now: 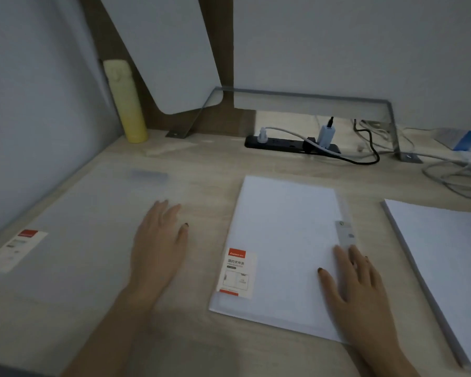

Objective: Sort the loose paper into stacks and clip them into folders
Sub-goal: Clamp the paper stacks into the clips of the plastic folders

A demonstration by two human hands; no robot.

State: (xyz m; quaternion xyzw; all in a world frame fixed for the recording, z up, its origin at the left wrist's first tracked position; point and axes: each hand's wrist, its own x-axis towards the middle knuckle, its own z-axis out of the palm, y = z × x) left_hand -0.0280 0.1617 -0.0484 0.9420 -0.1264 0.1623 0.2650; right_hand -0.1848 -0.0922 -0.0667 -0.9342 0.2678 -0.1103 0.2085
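My right hand [360, 284] lies flat pinning the paper stack [283, 240] near its clip [346, 235], I think, left hand [158, 246] open on the empty folder [79, 227] lower left, gripping nothing.

The flat wooden desk [201, 164] has a pale beige grain. Along its left edge, a frosted grey translucent plastic folder [79, 213] carries a white paper label [14, 250] with a red band. The mid-desk clear folder of plain white sheets [283, 240] bears a white sticker [235, 273] with red bands and black print. At the right edge, a grey-spined folder [446, 254] holds white paper. The back left corner has a pale yellow cylindrical flask [125, 104], and the back edge a black power strip [283, 144].
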